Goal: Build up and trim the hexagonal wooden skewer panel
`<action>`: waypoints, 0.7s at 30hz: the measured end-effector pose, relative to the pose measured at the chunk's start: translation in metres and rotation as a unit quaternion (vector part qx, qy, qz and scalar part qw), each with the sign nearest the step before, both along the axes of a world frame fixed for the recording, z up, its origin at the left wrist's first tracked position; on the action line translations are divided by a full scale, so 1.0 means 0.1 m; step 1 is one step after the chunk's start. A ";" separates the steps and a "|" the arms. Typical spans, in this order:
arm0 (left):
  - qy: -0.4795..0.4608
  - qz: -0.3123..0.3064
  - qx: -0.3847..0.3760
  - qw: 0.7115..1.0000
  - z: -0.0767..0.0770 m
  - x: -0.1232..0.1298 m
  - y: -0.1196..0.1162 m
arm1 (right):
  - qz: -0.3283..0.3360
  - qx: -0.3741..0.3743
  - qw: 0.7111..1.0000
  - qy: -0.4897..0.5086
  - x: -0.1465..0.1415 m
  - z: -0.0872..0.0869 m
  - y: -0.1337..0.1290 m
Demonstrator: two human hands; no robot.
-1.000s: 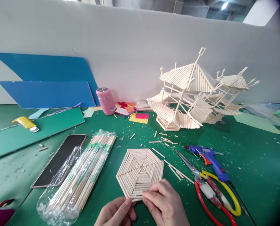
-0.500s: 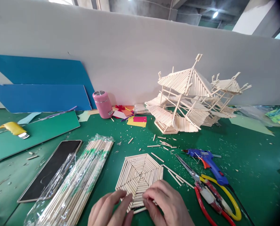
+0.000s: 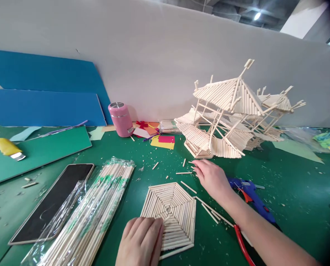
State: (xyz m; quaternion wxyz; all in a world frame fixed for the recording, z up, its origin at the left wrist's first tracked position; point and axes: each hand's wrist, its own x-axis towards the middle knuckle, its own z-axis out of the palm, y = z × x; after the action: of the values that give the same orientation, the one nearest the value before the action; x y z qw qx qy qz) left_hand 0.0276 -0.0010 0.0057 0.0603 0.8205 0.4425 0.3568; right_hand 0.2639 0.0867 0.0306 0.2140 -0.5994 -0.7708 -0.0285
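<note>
A green table (image 3: 300,177) fills the scene I watch from afar, a pavilion-like stick model (image 3: 228,96) standing at its far right. At near left, a clear plastic pack (image 3: 98,207) holds a bundle of long sticks (image 3: 78,232), its loose film lying over part of a phone (image 3: 48,207). Near center lies a many-sided panel (image 3: 178,218) of sticks laid in rings; I see it flat, partly under the left hand, and nearer than the right hand and to its left. The left hand (image 3: 141,240), fingers together and bent, covers the panel's near left edge; its underside is hidden, and I cannot tell whether it grips. The right hand (image 3: 213,181), at the panel's near edge half a second earlier, now reaches toward the model, thumb and fingers narrowly apart; I cannot tell whether a piece is pinched there. Far off, a pink jar (image 3: 121,120) stands lidded, its contents hidden from me, near a clear packet (image 3: 169,126) of pale sticks. One loose stick (image 3: 178,251) slants along the panel's near side. Short stick pieces (image 3: 183,173) lie scattered by the right fingertips.
</note>
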 end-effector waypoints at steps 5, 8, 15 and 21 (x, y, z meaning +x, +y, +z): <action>0.008 0.001 -0.016 1.000 0.00 -0.06 0.03 | -0.003 -0.064 0.993 -0.097 0.01 -0.15 0.36; 0.010 0.002 -0.020 1.000 0.03 -0.09 0.06 | 0.002 -0.089 0.989 -0.122 -0.04 -0.16 0.42; -0.064 0.031 -0.056 0.996 0.09 -0.03 0.05 | 0.034 -0.093 0.993 -0.064 -0.08 0.11 0.28; -0.247 0.073 -0.271 0.927 0.22 0.02 -0.01 | 0.088 -0.188 0.952 0.227 -0.27 0.31 -0.35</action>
State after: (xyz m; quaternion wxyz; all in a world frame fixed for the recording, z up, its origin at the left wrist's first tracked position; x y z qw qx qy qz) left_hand 0.0291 -0.0016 0.0277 0.3619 0.6240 0.5523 0.4179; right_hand 0.2369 0.0517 0.0618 0.2684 -0.5492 -0.7431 0.2723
